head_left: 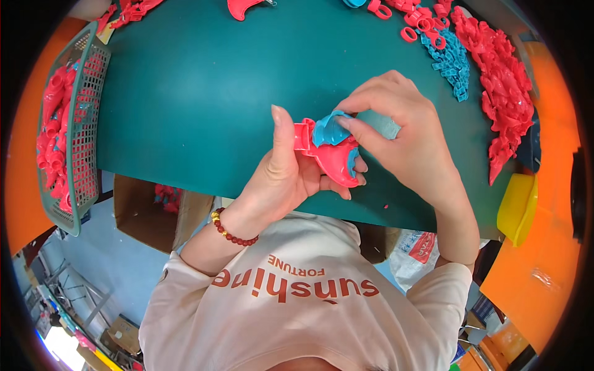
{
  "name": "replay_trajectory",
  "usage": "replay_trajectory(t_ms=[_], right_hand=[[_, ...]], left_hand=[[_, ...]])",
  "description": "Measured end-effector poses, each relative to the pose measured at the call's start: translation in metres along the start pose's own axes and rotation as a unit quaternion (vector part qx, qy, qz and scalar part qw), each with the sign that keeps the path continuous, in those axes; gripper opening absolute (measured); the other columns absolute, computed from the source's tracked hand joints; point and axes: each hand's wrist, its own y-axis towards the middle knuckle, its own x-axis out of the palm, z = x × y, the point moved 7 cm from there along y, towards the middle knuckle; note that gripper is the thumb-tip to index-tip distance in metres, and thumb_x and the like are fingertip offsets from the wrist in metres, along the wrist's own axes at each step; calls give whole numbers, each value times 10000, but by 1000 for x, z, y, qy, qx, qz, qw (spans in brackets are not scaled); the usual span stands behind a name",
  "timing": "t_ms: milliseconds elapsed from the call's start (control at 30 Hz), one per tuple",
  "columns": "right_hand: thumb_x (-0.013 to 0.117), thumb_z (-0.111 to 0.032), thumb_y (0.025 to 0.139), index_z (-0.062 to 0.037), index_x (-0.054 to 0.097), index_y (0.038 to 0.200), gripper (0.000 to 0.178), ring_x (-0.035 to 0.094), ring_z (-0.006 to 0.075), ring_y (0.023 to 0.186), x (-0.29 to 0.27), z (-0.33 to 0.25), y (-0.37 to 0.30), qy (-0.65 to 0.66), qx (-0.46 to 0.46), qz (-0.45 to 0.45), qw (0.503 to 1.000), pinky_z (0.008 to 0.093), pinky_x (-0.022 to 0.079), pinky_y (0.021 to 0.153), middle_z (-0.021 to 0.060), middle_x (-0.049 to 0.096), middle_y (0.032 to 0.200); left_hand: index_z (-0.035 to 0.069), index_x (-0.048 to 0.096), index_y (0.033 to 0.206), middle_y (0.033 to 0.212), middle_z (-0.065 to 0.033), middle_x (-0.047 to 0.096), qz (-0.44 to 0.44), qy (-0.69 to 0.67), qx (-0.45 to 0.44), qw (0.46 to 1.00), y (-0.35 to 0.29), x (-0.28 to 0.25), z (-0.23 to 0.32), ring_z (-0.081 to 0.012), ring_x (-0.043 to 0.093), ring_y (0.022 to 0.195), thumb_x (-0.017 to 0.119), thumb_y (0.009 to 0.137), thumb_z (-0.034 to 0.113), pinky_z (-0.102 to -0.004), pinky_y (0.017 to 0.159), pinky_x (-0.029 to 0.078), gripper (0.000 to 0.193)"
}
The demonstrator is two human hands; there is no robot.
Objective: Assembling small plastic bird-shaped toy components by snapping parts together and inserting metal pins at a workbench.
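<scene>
Hands meet over the near edge of the green table (185,93). Left hand (281,176) grips a red plastic shell (334,161); right hand (402,139) pinches a blue insert (331,130) against it. Good seating likely needs even fingertip pressure, edges aligned. Mesh basket (83,123) of red parts stands at the table's left end.

Red shell (334,162) (blue insert (331,130)), green table (185,93), yellow box (516,207)

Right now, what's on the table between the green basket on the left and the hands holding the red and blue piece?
Nothing: the head view shows only bare green tabletop between the basket and the left hand.
</scene>
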Motion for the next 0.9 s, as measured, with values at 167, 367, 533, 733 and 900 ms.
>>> replay_trajectory(t_ms=[167,367,533,733,900], right_hand=[[689,20,655,-67,651,812,183,552,214,763,3,-17,-9,-118,-104,74,985,312,389,673,42,615,785],[693,26,630,-66,637,807,207,557,204,735,1,-19,-14,-102,-89,94,986,315,377,660,32,609,772],[692,27,614,-68,616,795,218,555,199,721,4,-26,-15,-156,-119,93,976,317,362,633,25,606,767],[696,-5,603,-75,604,785,216,543,193,701,8,-35,-16,-215,-160,66,961,327,360,633,19,593,758],[691,-20,603,-69,597,789,215,537,195,696,9,-42,-22,-239,-188,99,948,339,376,656,16,579,749]], left_hand=[[21,542,1071,882,-138,636,14,9,-4,1000,0,-2,2,-241,645,814,114,787,778,-328,673,536,915],[18,544,1061,863,-137,637,13,-7,-21,1000,-3,0,0,-236,648,795,125,791,776,-339,658,542,906],[9,537,1044,858,-142,630,43,-25,-8,999,-2,-2,0,-234,646,790,156,799,769,-342,642,550,885],[-8,519,1047,878,-139,625,54,45,0,998,-5,-1,2,-229,641,778,181,803,767,-350,648,549,881],[-12,518,1051,883,-139,626,90,33,16,995,-5,1,1,-227,639,772,188,810,763,-360,658,547,876]])
